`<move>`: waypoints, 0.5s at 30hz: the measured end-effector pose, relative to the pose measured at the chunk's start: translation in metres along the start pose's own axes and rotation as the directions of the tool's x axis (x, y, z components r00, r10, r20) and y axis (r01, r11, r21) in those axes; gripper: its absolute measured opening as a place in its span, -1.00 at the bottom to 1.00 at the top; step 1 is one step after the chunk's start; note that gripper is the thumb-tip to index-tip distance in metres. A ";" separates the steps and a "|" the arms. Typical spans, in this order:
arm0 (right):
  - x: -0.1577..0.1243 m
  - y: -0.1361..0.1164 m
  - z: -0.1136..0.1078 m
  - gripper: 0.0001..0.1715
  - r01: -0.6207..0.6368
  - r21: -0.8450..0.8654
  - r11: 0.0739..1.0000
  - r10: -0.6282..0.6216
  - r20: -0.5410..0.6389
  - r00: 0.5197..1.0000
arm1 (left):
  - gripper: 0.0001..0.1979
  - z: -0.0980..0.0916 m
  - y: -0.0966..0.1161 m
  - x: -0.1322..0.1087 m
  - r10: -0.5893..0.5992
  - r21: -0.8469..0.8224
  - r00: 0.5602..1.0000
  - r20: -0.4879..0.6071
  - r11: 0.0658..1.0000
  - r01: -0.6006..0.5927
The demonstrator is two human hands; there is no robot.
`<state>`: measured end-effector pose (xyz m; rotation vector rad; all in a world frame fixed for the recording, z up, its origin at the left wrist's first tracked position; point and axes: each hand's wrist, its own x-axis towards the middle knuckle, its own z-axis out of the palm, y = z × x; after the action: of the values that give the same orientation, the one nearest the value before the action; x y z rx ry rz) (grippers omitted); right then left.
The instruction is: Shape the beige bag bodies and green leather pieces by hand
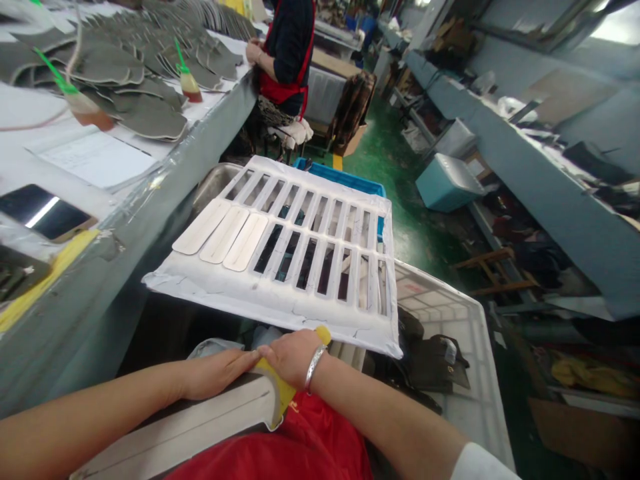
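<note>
A curved bundle of long pale strips [190, 427] with rounded ends lies across my lap, over a red apron [295, 447]. My left hand [220, 373] is on the bundle's far edge, its fingertips at the bent end; the thumb side is partly hidden. My right hand [293, 357], with a silver bangle at the wrist, is closed around a yellow piece [285, 392] pressed against that end. The yellow piece's kind is unclear. Beyond my hands, a white slotted rack [210, 283] carries three pale flat strips [245, 241] side by side at its left.
On the left bench [205, 137] are piled grey-green cut pieces [115, 60], glue bottles [190, 83], paper [97, 159] and a phone [43, 210]. A white crate [480, 353] stands right, a blue crate [345, 177] behind the rack. A co-worker [293, 53] sits farther along the bench.
</note>
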<state>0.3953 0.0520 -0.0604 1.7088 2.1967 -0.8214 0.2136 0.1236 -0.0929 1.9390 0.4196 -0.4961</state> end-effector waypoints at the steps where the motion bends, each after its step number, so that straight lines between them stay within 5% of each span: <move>1: 0.000 0.000 0.000 -0.29 0.000 0.002 1.000 0.000 0.007 1.000 | -0.47 -0.001 0.003 0.000 0.005 -0.020 1.000 -0.003 1.000 -0.005; 15: 0.021 0.010 -0.014 -0.22 0.081 0.066 0.995 -0.091 0.163 0.983 | -0.47 -0.007 0.017 0.000 -0.078 -0.027 0.995 -0.060 0.997 0.077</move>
<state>0.4010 0.0782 -0.0625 1.5197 2.1665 -1.0199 0.2236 0.1230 -0.0773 1.9229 0.5395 -0.4808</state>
